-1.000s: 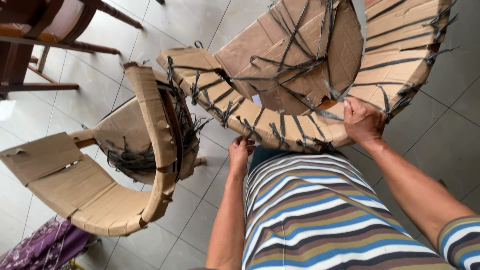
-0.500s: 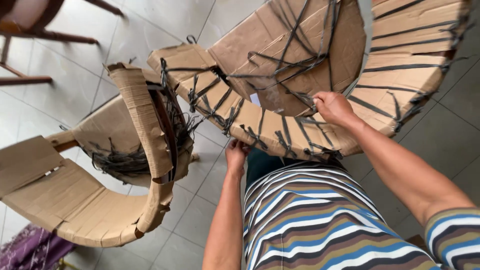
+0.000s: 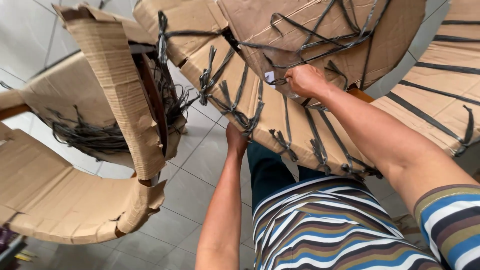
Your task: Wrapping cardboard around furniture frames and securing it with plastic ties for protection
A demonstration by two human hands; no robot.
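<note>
A curved piece of furniture wrapped in brown cardboard [image 3: 280, 115] and tied with black plastic straps [image 3: 235, 107] fills the upper middle of the head view. My left hand [image 3: 236, 141] grips its lower edge from underneath, fingers hidden behind the cardboard. My right hand [image 3: 306, 81] rests closed on top of the wrapping, pinching the black straps near a small white tag [image 3: 270, 78]. My striped shirt shows at the bottom.
A second cardboard-wrapped chair [image 3: 107, 120] stands to the left, its wrapping torn and a tangle of loose black straps [image 3: 85, 135] inside. Light grey floor tiles [image 3: 200, 170] lie below. More wrapped cardboard [image 3: 440, 105] extends at the right.
The view has drawn closer to the wrapped piece. My right hand slid left and upward along the cardboard onto the straps near the tag. My left hand kept its hold underneath.
</note>
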